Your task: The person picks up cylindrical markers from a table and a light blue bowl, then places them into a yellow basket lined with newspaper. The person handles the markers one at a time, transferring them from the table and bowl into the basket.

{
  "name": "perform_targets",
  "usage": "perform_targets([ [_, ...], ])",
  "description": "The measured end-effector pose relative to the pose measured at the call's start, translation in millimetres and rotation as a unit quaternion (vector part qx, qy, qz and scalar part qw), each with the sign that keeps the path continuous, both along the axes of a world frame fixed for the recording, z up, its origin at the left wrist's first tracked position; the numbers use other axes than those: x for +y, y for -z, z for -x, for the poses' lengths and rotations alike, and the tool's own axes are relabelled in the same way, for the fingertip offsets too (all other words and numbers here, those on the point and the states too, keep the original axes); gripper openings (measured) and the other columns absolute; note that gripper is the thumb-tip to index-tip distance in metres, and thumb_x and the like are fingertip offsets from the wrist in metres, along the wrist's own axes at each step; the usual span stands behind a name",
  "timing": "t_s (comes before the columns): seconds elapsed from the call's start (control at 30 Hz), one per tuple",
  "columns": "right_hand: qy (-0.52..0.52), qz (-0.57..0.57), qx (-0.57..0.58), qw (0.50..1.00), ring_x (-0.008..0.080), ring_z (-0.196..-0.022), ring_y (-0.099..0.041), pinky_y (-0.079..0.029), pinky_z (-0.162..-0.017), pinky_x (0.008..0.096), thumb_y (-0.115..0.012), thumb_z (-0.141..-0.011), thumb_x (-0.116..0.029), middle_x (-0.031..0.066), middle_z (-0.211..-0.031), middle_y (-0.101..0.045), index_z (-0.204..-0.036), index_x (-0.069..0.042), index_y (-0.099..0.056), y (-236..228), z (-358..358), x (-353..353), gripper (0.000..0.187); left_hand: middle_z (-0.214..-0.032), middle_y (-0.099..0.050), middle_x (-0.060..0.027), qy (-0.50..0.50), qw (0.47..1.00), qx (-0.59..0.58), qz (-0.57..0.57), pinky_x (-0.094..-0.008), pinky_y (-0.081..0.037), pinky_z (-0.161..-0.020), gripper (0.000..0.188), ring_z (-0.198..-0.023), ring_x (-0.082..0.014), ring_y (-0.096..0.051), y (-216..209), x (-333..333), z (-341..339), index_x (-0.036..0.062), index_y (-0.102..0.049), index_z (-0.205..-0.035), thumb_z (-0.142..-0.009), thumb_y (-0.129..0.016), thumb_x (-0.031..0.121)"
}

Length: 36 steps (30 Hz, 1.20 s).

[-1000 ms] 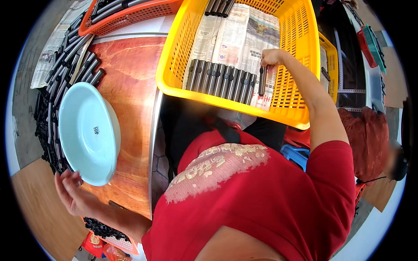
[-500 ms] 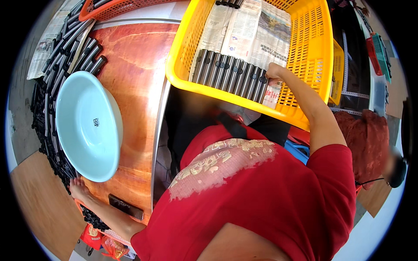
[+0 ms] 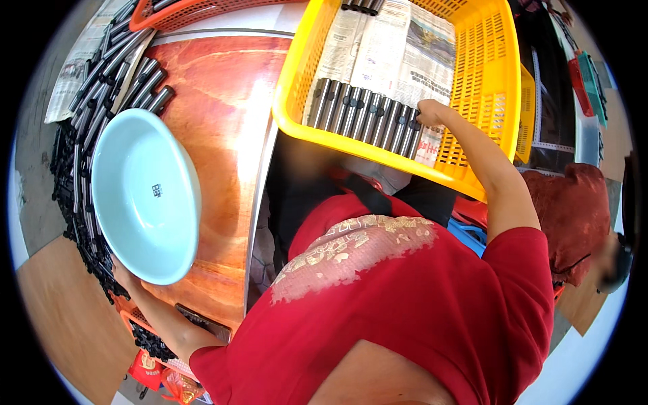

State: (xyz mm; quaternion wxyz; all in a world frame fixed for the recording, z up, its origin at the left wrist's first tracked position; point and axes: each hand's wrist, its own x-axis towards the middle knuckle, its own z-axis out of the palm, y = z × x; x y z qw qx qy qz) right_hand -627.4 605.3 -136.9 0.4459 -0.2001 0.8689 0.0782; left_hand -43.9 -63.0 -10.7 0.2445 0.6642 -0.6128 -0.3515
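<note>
Head view: the right hand (image 3: 433,113) is at the upper end of the last tube (image 3: 415,140), at the right end of the row of tubes (image 3: 366,116), upper centre of the frame. Its fingers are curled; whether they grip the tube or merely press it cannot be told. The left hand (image 3: 122,274), lower left, is beside the heap of small black parts (image 3: 101,266); blur hides whether its fingers hold anything.

Step in hand, as judged: seating the last tube in line. Keep it parallel to its neighbour, level the ends, and press sideways lightly; round walls may roll if released unevenly. Avoid dragging, as the paper could crease.

Materials: the tubes are straight, slim, dark and glossy, with bright streaks along their length and a dark round mark on several. Printed newspaper (image 3: 381,44) lines the yellow basket (image 3: 398,164), whose plastic walls are slotted. At left, a smooth pale-blue basin (image 3: 145,202) with a rounded rim stands on a polished, reddish wood-grain table (image 3: 226,135).
</note>
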Motion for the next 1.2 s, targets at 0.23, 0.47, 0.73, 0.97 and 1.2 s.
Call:
perform_targets([
  [0.23, -0.117, 0.034, 0.078, 0.99, 0.0387, -0.096, -0.059, -0.047, -0.084, 0.0421, -0.054, -0.081, -0.023, 0.0272, -0.098, -0.061, -0.094, 0.006, -0.061, -8.4, 10.1, -3.1, 0.033, -0.089, -0.064, -0.0126, -0.259, 0.952, 0.152, -0.055, -0.035, -0.053, -0.062, 0.016, -0.071, -0.0223, -0.063, 2.3, 8.7, 25.5, -0.0081, -0.063, -0.087, -0.083, -0.061, 0.007],
  [0.47, -0.123, 0.086, 0.119, 0.981, 0.0382, -0.097, -0.057, -0.045, -0.085, 0.0439, -0.052, -0.086, -0.027, 0.0257, -0.095, -0.061, -0.095, 0.003, -0.06, -62.0, -0.6, -29.3, 0.032, -0.076, -0.057, -0.0116, -0.413, 0.906, 0.085, 0.043, -0.037, -0.045, -0.049, 0.014, -0.061, -0.0241, -0.054, -10.0, 21.9, 34.5, 0.0006, -0.055, -0.074, -0.068, -0.064, 0.009],
  [0.73, -0.166, 0.187, 0.165, 0.954, 0.0391, -0.093, -0.058, -0.045, -0.083, 0.0451, -0.05, -0.089, -0.028, 0.0254, -0.089, -0.062, -0.088, 0.003, -0.057, -166.3, -33.7, -76.3, 0.032, -0.101, -0.056, -0.0214, -0.25, 0.772, 0.568, 0.139, -0.0528, -0.047, -0.078, 0.034, -0.096, -0.0373, -0.055, -51.7, -8.2, -96.4, -0.0107, -0.049, -0.105, -0.076, -0.054, 0.007],
  [0.97, -0.206, 0.319, 0.196, 0.904, 0.039, -0.083, -0.06, -0.047, -0.076, 0.0457, -0.052, -0.087, -0.025, 0.0239, -0.081, -0.062, -0.083, 0.003, -0.058, -213.5, -70.9, -95.3, 0.029, -0.096, -0.046, -0.0179, 0.243, 0.628, 0.733, 0.101, -0.0484, -0.035, -0.092, 0.039, -0.096, -0.0294, -0.045, -170.1, 172.8, 95.1, -0.0081, -0.049, -0.113, -0.083, -0.053, 0.018],
  [1.2, -0.163, 0.506, 0.159, 0.832, 0.0376, -0.075, -0.06, -0.048, -0.07, 0.0427, -0.05, -0.089, -0.022, 0.0206, -0.076, -0.06, -0.082, 0.002, -0.059, -246.7, -105.5, -100.2, 0.026, -0.083, -0.048, -0.0084, 0.362, 0.591, 0.627, -0.356, -0.0311, -0.039, -0.041, 0.051, -0.048, -0.0174, -0.047, -113.2, 349.6, 265.3, 0.0236, -0.039, -0.131, -0.092, -0.036, 0.056],
])
